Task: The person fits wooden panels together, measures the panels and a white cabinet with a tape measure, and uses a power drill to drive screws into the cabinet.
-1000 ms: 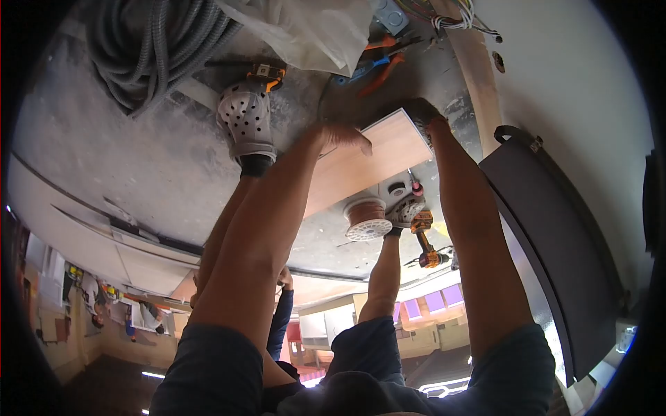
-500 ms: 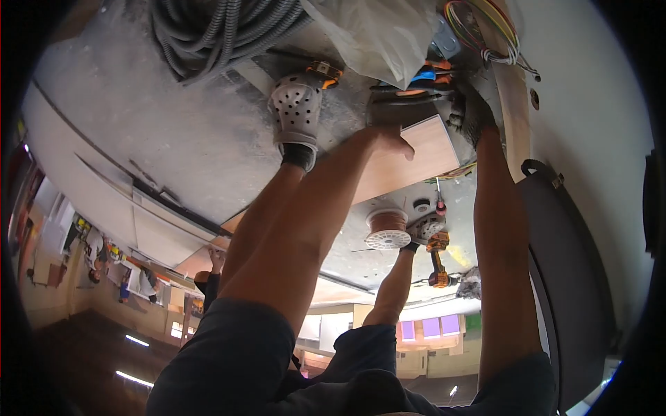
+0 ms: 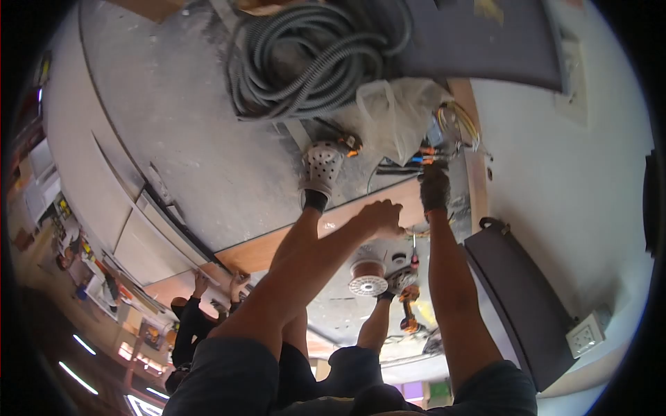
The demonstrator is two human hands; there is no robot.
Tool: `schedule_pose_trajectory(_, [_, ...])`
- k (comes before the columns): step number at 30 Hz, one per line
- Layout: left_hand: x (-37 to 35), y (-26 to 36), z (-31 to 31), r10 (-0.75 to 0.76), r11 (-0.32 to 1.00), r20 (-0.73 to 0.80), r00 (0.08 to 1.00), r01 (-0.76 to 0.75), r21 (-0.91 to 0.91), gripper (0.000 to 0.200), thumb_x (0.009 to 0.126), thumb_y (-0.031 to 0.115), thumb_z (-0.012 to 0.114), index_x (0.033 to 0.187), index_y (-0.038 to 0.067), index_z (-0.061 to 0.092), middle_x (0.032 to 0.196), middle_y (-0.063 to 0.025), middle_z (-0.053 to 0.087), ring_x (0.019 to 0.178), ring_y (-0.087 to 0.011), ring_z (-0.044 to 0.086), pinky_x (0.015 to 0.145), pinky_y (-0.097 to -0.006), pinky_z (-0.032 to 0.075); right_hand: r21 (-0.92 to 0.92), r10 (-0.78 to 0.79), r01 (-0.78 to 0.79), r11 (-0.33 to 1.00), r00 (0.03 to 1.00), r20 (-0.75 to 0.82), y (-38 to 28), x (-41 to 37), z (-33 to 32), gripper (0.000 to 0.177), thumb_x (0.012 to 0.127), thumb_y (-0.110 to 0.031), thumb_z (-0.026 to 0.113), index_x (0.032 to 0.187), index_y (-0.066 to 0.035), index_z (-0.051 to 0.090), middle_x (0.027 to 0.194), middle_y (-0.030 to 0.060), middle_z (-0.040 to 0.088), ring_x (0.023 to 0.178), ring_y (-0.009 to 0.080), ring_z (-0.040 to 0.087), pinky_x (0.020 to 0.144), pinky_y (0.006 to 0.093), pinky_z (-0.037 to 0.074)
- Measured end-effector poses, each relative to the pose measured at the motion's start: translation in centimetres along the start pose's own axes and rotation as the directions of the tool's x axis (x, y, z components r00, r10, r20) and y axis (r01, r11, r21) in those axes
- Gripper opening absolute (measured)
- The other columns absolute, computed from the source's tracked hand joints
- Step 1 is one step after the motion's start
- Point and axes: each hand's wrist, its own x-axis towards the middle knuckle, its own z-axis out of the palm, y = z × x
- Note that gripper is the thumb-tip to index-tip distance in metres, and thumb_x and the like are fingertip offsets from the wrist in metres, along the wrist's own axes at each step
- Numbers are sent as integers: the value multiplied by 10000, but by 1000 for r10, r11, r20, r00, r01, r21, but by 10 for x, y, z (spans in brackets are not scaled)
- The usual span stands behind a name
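You're positioning the wooden plank (image 3: 326, 232): left hand (image 3: 380, 218) clenched on its edge, right hand (image 3: 435, 191) grasping its end. Next, clear the wire spool (image 3: 368, 277) near your fingers.

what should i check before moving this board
1. Left hand grip on the board: curled over its edge, ok.
2. Right hand grip: it sits at the board's far end, hold hidden, cannot tell.
3. Foot clearance: the white clog stands right at the board's edge, not ok.
4. Other side: the wire spool and drill lie close beside the board, not ok.
5. Far end: pliers and loose wires clutter the floor there, not ok.
6. Other people: well away from the board, ok.
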Motion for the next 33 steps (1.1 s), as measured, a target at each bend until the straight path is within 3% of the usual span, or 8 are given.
schedule_pose_trajectory(6, [-114,54,1,-27,805,-489,872,-271,-528,508,832,293,622,1246,26,497,1132,-196,592,1067,-311,578,912,-401,458,225,-73,101,969,989,-131,-117,22,-34,254,833,-205,544,975,-11,625,988,167,637,1001,300,594,861,369,460])
schedule_pose_trajectory(15, [-159,24,25,-180,572,-195,964,-59,-818,463,859,310,614,1205,15,525,1079,-187,632,988,-253,629,860,-363,494,794,250,-459,399,887,387,-300,103,-97,574,831,-636,496,836,-71,594,671,32,572,511,101,476,493,258,407])
schedule_pose_trajectory(23, [-195,11,-96,-371,599,-372,851,-86,-796,377,882,244,600,1177,15,552,1073,-192,629,943,-225,638,838,-350,504,651,323,-632,420,775,544,-406,198,-113,519,859,-585,476,865,-73,560,655,48,562,516,109,495,442,246,388])
schedule_pose_trajectory(26, [-163,-27,-130,-446,727,-754,481,-296,-619,252,899,234,581,1046,32,617,948,-146,663,851,-257,648,740,-342,499,171,-201,148,974,914,353,-378,218,-97,394,915,-433,449,923,-60,577,701,54,591,581,118,553,519,278,444])
schedule_pose_trajectory(28, [-152,-35,-204,-395,784,-890,226,-422,-455,196,901,210,566,981,38,617,883,-165,632,822,-308,620,730,-388,472,-323,-638,632,705,763,101,-359,214,-86,321,953,-332,431,962,-52,588,732,58,610,624,124,591,571,300,481])
schedule_pose_trajectory(30, [-105,-59,-283,91,949,-983,-160,-286,135,281,921,274,514,963,13,609,887,-185,620,829,-367,601,723,-447,467,287,-336,290,913,934,122,-378,188,-109,310,943,-316,448,1014,-50,590,774,81,627,648,152,605,603,296,485])
schedule_pose_trajectory(31, [-72,-76,-326,213,973,-975,-68,-79,218,247,926,220,504,1064,47,613,956,-167,630,891,-348,610,785,-441,473,737,-66,-211,642,943,327,-375,178,-111,311,933,-300,464,1066,-49,592,816,103,644,673,179,620,635,291,490])
schedule_pose_trajectory(33, [-19,-76,-407,132,937,-986,97,-336,93,353,911,334,483,942,22,643,876,-212,646,857,-400,605,765,-454,475,597,-291,252,762,956,-31,-332,136,-94,342,939,-239,475,1195,-21,543,997,140,633,785,198,628,701,303,496])
